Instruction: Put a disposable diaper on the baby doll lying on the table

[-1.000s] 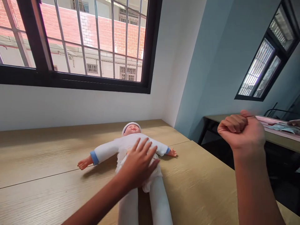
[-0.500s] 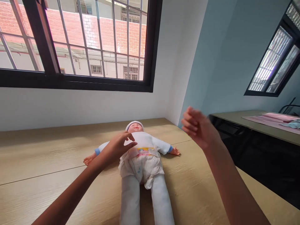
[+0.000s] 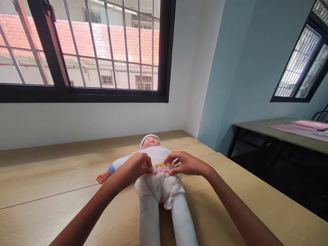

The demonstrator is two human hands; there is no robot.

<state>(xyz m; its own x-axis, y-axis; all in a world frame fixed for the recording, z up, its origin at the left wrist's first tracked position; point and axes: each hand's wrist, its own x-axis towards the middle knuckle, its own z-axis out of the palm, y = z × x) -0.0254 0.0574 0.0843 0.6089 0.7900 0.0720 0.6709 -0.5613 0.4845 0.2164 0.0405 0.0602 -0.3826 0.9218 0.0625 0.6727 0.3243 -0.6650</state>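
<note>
A person's left hand (image 3: 139, 165), half closed, is at one end of the printed waistband (image 3: 161, 168) of a diaper (image 3: 164, 188); whether it grips cannot be told. The doll (image 3: 148, 215) wearing it lies face up on a wooden table (image 3: 61, 164), capped head (image 3: 150, 140) near the far right corner. The right hand (image 3: 188, 163), curled with a thumb-to-finger gap (its hold also unclear), is at the other end. Pink cloth (image 3: 294, 131) lies beyond the right edge, on a second table (image 3: 252, 127).
</note>
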